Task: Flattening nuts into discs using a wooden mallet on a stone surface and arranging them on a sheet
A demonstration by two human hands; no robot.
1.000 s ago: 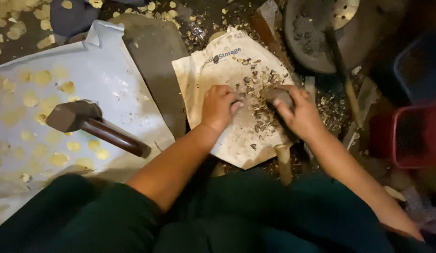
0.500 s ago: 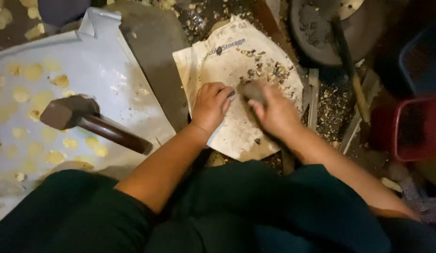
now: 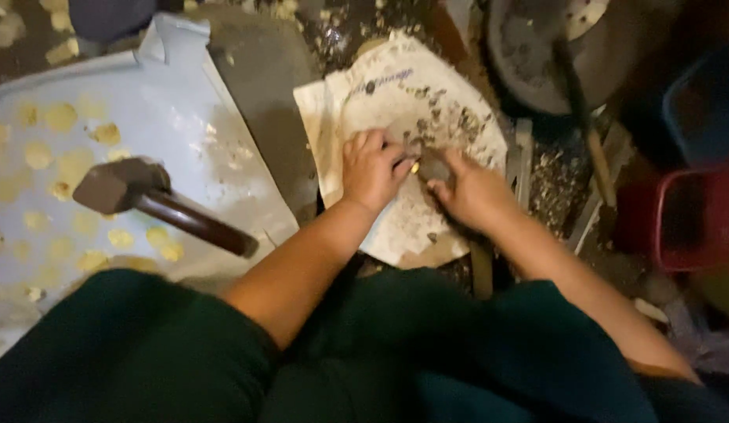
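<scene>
Dim, littered floor lies under everything, strewn with shell bits. On a white cloth (image 3: pixel 396 94) the left hand (image 3: pixel 370 168) is curled, pinching a small yellow kernel (image 3: pixel 415 168) at its fingertips. Just beside it the right hand (image 3: pixel 468 190) is wrapped around a dark stone (image 3: pixel 433 166). Crushed shells (image 3: pixel 450 121) lie just beyond. Well to the left, a hammer (image 3: pixel 157 200) rests on a pale sheet (image 3: pixel 168 102) dotted with yellow pieces.
</scene>
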